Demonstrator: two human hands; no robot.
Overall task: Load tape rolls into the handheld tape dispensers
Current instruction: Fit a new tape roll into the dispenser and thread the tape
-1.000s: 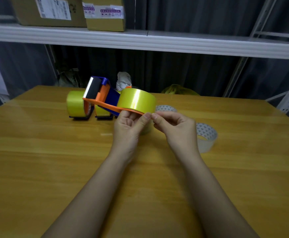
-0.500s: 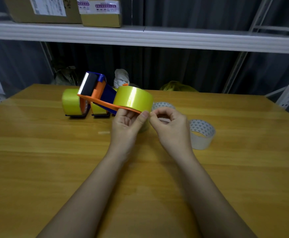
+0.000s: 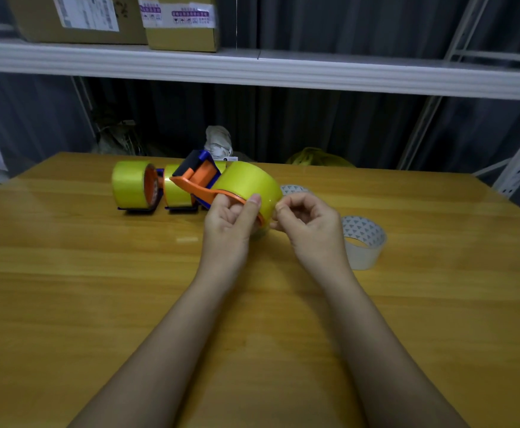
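My left hand (image 3: 228, 223) grips an orange and blue tape dispenser (image 3: 199, 180) above the table, thumb against its orange side plate. A yellow tape roll (image 3: 246, 183) sits in that dispenser. My right hand (image 3: 309, 222) is beside the roll's right edge, thumb and forefinger pinched at the roll's surface; whether a tape end is between them is hard to tell. Two more dispensers with yellow rolls stand on the table behind, one at the left (image 3: 130, 188) and one next to it (image 3: 177, 193).
Two whitish tape rolls lie on the wooden table (image 3: 98, 288) right of my hands, the near one (image 3: 364, 242) and a farther one (image 3: 294, 189) partly hidden. A white shelf (image 3: 252, 69) with cardboard boxes runs overhead. Bags sit behind the table's far edge.
The dispenser's cutter end has tipped down and away, toward the dispensers on the table. My right hand's fingers have curled tighter at the roll's right edge.
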